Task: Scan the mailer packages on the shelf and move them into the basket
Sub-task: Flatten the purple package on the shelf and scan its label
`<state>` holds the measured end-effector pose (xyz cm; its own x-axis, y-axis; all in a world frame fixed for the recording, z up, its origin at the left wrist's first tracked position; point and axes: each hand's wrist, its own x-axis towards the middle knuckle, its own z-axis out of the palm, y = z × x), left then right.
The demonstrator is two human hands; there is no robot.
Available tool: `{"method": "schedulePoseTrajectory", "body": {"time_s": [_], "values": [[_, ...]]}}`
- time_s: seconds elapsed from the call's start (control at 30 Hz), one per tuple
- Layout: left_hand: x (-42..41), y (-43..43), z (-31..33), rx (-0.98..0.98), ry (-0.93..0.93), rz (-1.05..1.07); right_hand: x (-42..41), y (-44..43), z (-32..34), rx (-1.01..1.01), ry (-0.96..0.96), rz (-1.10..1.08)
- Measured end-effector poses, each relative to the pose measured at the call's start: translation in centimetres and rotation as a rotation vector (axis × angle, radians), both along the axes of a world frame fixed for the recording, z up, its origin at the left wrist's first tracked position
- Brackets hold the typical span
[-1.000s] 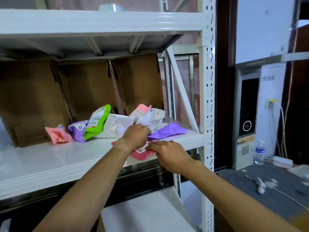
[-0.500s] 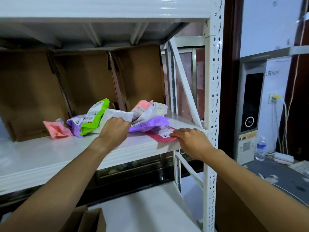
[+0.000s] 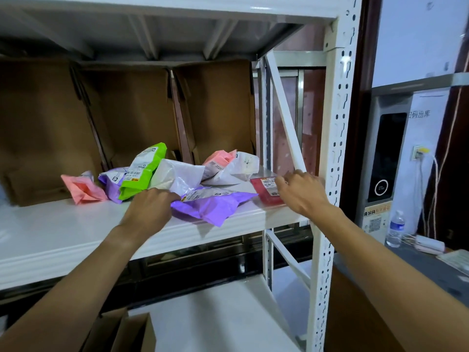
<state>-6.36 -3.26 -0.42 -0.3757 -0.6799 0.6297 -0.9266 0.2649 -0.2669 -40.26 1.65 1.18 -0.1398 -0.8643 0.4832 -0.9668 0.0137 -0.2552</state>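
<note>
— Where's the red mailer (image 3: 266, 193)?
— Far right on the shelf (image 3: 76, 232), with the right hand (image 3: 302, 196) curled onto it.
— And the left hand (image 3: 149, 209)?
— Gripping the purple mailer (image 3: 215, 205) (at the shelf's near edge).

We see a glossy white metal shelf (image 3: 63, 232) and plain brown cardboard boxes (image 3: 132, 110). The packages are a lilac plastic mailer (image 3: 215, 207), a flat red mailer (image 3: 266, 193) with a white black-printed label (image 3: 269, 183), a lime-green mailer (image 3: 142, 179), a salmon-pink crumpled mailer (image 3: 82, 189) and a white plastic mailer (image 3: 177, 176).
</note>
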Motion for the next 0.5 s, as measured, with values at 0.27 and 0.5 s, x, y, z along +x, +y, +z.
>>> {"method": "schedulePoseTrajectory", "body": {"time_s": [0.27,0.5], "values": [[0.3,-0.6,-0.6,-0.049,0.127,-0.015,1.7,-7.1,1.1,0.467,0.062,0.173],[0.4,-0.7,-0.8,-0.085,0.184,-0.014,2.3,-8.9,-0.4,0.524,0.123,0.156]]}}
